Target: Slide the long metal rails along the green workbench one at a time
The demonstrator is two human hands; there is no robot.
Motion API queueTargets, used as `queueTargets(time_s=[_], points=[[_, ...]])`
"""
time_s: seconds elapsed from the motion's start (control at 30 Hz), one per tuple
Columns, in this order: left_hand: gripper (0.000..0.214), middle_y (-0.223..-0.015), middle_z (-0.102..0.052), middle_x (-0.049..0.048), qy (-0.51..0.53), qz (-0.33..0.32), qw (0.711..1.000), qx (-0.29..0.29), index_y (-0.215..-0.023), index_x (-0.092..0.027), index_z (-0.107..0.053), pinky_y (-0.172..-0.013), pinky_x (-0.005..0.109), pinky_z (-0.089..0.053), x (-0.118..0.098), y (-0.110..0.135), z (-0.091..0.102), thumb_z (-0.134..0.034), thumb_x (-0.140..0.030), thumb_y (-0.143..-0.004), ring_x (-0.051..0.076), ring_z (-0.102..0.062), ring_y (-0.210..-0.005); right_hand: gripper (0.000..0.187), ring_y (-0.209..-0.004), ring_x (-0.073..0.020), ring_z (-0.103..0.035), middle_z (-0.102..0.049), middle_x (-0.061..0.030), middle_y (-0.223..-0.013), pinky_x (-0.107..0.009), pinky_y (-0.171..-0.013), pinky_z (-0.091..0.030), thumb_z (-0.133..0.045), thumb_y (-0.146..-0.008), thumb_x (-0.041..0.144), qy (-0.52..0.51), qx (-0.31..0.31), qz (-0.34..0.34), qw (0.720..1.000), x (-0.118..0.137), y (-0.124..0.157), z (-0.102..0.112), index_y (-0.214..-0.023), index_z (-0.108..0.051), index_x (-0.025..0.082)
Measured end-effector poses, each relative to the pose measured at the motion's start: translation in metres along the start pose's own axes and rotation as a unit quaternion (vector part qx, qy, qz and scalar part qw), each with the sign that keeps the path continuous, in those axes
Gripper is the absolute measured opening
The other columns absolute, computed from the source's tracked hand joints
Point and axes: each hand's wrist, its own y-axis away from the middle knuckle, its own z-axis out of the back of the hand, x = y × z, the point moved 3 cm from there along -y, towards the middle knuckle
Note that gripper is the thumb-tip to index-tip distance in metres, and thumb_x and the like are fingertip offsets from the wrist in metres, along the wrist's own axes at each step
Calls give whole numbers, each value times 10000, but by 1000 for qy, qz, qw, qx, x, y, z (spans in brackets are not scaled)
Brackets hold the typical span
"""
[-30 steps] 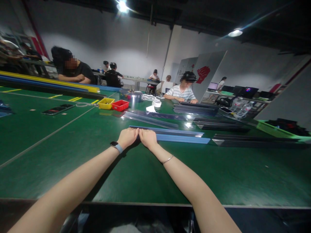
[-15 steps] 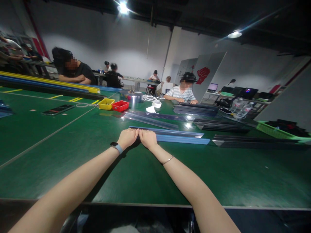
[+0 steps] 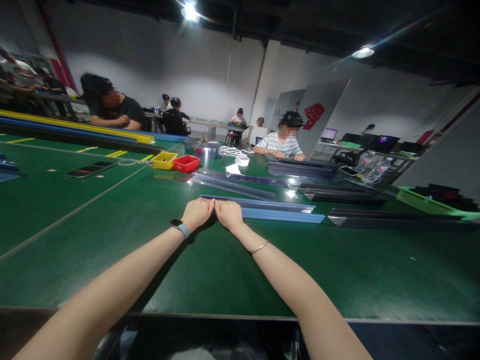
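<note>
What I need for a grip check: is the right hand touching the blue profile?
Touching. The head view shows the right hand curled over the blue profile toward its left end, no gap visible.

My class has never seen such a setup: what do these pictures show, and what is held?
There is no robot, only a person's bare left hand and right hand. One camera, worn on that person's head, takes every picture, looking forward and down. Both hands curl over a long, straight blue profile; just how they grip it is hidden. Elsewhere on the smooth green tabletop lie long clear strips, long dark profiles, a small yellow rectangular tray and a small red rectangular tray.
</note>
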Motion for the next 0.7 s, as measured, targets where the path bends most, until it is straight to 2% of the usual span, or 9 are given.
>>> queueTargets(time_s=[0.4, 0.7], points=[[489, -775, -638, 89, 2, 4, 1000, 6, -759, -151, -611, -714, 285, -413, -1, 0, 3, -185, -360, -876, 180, -577, -792, 460, -681, -139, -572, -649, -34, -737, -239, -622, -317, -172, -906, 327, -9, -17, 0, 1000, -2, 0, -3, -737, -578, 193], [480, -789, -640, 90, 9, 4, 1000, 8, -780, -152, -617, -714, 279, -416, -2, 0, 3, -195, -362, -873, 178, -574, -813, 477, -714, -129, -581, -654, -60, -778, -226, -646, -332, -159, -912, 321, 11, 9, -2, 1000, 0, 0, -1, -784, -595, 176]])
